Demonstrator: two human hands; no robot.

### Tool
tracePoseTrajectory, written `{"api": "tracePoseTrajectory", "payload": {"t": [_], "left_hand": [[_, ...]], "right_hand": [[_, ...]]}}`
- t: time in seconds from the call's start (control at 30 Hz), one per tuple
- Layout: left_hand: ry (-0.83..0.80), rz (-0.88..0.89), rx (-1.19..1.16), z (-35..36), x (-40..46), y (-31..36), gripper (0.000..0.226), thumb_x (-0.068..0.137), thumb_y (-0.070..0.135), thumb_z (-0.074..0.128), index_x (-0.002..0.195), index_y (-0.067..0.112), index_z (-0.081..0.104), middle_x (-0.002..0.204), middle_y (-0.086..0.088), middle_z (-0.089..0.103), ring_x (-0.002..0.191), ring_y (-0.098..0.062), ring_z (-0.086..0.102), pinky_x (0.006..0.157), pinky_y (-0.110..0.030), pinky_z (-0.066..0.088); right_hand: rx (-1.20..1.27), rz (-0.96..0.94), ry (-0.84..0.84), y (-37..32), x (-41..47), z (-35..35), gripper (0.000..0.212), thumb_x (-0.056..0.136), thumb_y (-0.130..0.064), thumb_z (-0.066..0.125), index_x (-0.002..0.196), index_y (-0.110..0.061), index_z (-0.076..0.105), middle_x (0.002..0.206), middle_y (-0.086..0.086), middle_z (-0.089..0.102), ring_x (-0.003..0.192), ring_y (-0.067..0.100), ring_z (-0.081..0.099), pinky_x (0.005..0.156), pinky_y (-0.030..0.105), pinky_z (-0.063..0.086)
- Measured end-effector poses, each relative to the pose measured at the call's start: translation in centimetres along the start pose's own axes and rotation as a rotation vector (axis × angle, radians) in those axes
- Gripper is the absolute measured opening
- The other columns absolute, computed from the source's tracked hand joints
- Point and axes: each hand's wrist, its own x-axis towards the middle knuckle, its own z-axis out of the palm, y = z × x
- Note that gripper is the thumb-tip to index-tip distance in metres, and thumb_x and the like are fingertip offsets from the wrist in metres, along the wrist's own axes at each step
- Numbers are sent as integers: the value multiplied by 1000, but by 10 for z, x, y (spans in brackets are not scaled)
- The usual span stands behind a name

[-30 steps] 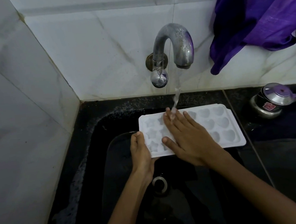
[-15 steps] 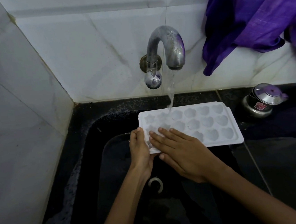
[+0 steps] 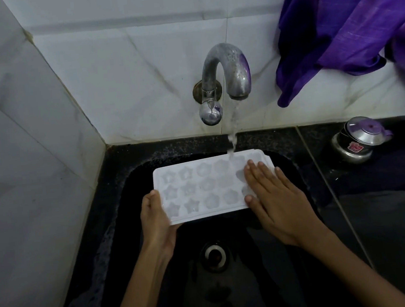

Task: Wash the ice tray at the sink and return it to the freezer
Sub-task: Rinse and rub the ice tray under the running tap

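A white ice tray point(image 3: 200, 190) with star and flower moulds is held level over the black sink point(image 3: 118, 211), under running water from the metal tap point(image 3: 228, 74). My left hand point(image 3: 156, 219) grips the tray's near left corner, thumb on top. Flat on the tray's right end lies my right hand point(image 3: 272, 196), its fingers straight and covering the moulds there. The stream lands on the tray just beyond my right fingertips.
The drain point(image 3: 215, 255) sits in the sink floor below the tray. A small steel pot with a lid point(image 3: 358, 140) stands on the black counter at right. Purple cloth point(image 3: 347, 20) hangs over the white tiled wall at upper right.
My right hand slid from the tray's left part across to its right end. The tray shifted left under the stream, and my left hand kept its hold on the corner.
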Motion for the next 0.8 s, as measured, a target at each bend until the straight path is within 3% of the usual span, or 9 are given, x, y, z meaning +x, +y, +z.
{"api": "tracePoseTrajectory", "payload": {"t": [0.1,0.2,0.23,0.3,0.37,0.43,0.6,0.7,0.8], "left_hand": [[18,26,-2,-8,-4,2,28,101,33,37,114,12,51,103,-7,68,86,-21,68,66,-36,57],[28,44,-1,-15,-8,3,27,101,33,36,112,13,51,102,-5,67,86,-19,66,64,-33,55],[24,45,-4,-18,-9,3,28,101,33,36,114,13,50,103,-5,67,86,-19,66,64,-33,55],[4,46,-6,-24,-13,3,28,101,33,36,114,13,50,105,-5,67,89,-20,66,62,-31,56],[-26,55,9,-31,-17,1,26,101,34,36,110,15,50,106,-4,67,90,-19,66,61,-31,57],[-72,61,21,-37,-24,-1,18,101,33,38,99,19,49,102,-1,67,86,-16,66,58,-28,57],[-163,99,151,-51,-34,-10,17,101,31,37,94,20,47,100,-2,66,83,-17,65,63,-32,54],[-191,140,284,-60,-30,-23,17,101,30,37,98,20,50,105,-8,64,89,-22,64,72,-41,53],[-187,114,347,-69,-28,-40,16,102,25,35,100,21,50,105,-8,62,89,-23,61,72,-40,52]], "right_hand": [[50,71,31,-7,0,5,66,96,-50,10,148,-9,15,156,5,11,145,17,7,117,33,3],[249,262,54,-11,1,7,69,94,-49,8,149,-8,0,156,4,-10,144,13,-12,117,27,-3],[386,343,53,-11,0,5,67,96,-48,11,150,-8,3,158,4,-4,145,13,-8,117,27,1],[706,439,64,-9,-3,2,58,99,-44,21,145,-10,28,148,2,34,139,14,28,112,23,25],[935,461,66,-7,-8,-2,34,101,-32,31,123,-17,52,111,-9,59,103,7,55,81,7,40],[1097,467,50,-2,-14,-1,23,100,-23,39,111,-19,60,98,-9,64,88,5,60,68,6,44],[1299,541,-34,11,-35,10,20,95,-9,51,110,-13,63,98,-2,68,83,2,67,67,14,53],[1334,557,-72,17,-49,22,23,93,-8,54,114,-11,62,101,5,68,91,15,67,74,25,58],[1331,555,-96,17,-60,36,24,91,-5,57,115,-9,59,99,7,65,89,16,66,66,24,58]]}}
